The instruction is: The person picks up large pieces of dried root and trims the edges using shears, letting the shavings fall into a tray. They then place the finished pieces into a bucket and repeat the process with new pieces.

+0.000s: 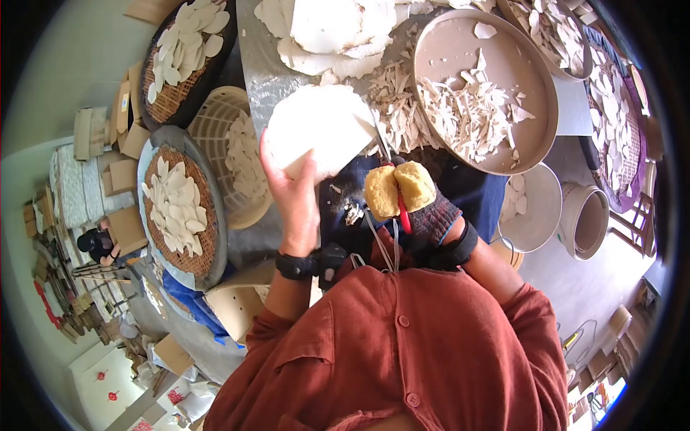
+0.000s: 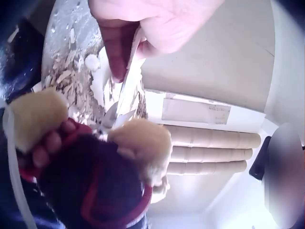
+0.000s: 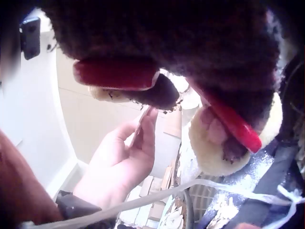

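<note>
A thin white sheet [image 1: 316, 129], rounded on one side and straight on another, is pinched between the thumb and fingers of the left hand [image 1: 293, 205]. The right hand [image 1: 435, 214], in a dark knitted glove, grips scissors with red handles [image 1: 405, 214]; yellow foam pads [image 1: 381, 192] surround the grip. The scissor blades [image 1: 383, 140] lie at the sheet's right edge. Seen edge-on in the left wrist view, the sheet [image 2: 127, 71] meets the blades [image 2: 114, 117]. In the right wrist view the handles [image 3: 116, 74] stand spread apart, beyond them the left hand [image 3: 121, 160].
Stacked white sheets [image 1: 334, 32] lie at the table's far side. Offcuts [image 1: 399, 108] are heaped beside a round tray [image 1: 539, 136] of scraps. Baskets of pale oval pieces [image 1: 176, 208] stand at left, a bucket [image 1: 543, 215] at right. Another person [image 1: 97, 244] is far left.
</note>
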`<state>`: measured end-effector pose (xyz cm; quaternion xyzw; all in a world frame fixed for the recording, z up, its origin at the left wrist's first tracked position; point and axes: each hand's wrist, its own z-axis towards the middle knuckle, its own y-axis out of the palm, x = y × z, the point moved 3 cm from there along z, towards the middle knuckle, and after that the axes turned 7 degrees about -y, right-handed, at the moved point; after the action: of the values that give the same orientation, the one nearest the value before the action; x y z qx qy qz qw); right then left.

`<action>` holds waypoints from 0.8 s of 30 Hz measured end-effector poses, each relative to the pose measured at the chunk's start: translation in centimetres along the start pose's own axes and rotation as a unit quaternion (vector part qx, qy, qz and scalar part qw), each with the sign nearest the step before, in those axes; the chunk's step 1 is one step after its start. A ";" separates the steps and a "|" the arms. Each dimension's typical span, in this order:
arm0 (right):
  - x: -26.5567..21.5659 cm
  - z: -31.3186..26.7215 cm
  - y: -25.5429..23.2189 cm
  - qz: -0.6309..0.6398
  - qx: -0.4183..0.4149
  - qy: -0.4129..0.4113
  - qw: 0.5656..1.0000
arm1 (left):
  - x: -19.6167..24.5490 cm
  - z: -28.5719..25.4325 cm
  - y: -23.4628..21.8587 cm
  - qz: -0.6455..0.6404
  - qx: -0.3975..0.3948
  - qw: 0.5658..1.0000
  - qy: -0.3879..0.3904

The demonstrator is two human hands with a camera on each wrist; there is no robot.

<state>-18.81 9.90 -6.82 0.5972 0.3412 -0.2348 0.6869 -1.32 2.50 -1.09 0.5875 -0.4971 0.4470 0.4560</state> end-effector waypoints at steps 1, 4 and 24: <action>-0.1 -0.1 0.0 -0.104 -0.015 -0.003 0.994 | 0.0 0.3 -0.3 -0.006 -0.005 1.000 -0.024; 0.0 -0.5 -0.1 -0.291 -0.021 0.002 0.957 | 0.4 0.6 -0.4 -0.017 -0.023 0.996 -0.090; 0.0 -0.3 0.4 -0.110 0.037 0.008 0.993 | 0.1 1.0 -1.6 0.037 -0.077 0.996 -0.029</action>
<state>-18.62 10.25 -6.56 0.5831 0.4014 -0.3167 0.6313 0.36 1.69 -1.36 0.5445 -0.5643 0.4065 0.4689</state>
